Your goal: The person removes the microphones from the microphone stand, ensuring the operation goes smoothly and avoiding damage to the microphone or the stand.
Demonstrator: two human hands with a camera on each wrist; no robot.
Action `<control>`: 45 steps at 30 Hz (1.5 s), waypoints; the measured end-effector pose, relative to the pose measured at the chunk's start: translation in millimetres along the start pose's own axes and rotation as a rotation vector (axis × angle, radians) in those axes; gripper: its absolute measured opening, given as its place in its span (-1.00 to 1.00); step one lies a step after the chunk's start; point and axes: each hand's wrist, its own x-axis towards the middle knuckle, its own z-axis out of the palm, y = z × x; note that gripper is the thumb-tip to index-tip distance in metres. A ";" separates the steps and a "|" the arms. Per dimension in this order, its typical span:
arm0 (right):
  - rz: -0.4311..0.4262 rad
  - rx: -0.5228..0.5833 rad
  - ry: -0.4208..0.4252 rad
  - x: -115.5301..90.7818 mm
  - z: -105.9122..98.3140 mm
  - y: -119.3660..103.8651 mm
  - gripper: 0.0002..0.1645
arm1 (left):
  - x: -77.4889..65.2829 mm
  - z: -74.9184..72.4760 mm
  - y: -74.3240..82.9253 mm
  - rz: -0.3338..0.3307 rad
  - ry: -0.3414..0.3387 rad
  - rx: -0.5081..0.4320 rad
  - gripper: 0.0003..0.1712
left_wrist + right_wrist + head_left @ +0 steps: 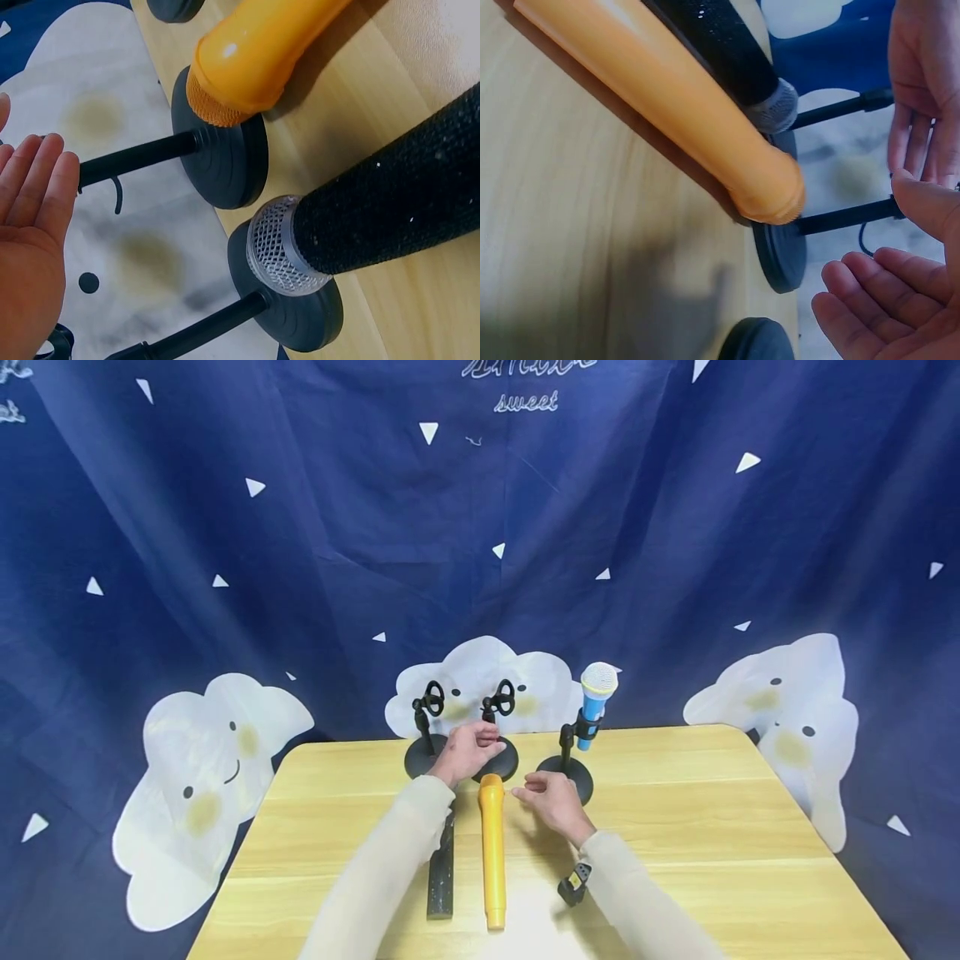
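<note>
My left hand (468,750) is at the post of the middle black microphone stand (506,762), its fingers fairly straight; whether they touch the post I cannot tell. Lower and to the right, my right hand (557,802) hovers with loosely bent fingers and holds nothing. Between my forearms lies a yellow microphone (492,852), its head toward the middle stand's base. Left of it lies a black microphone (441,881), partly hidden by my left sleeve; its silver mesh head (281,247) shows in the left wrist view.
A blue microphone (592,710) with a white head sits tilted in the holder of the right stand (566,768). Another black stand (422,752) with a bare ring holder is at the back left. Behind the wooden table (675,860) hangs a dark blue curtain (375,527).
</note>
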 end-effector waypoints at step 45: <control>-0.052 0.040 0.251 -1.5 -73.1 -6.4 -0.57 | -3.9 24.5 35.6 0.022 -0.073 -0.008 -0.54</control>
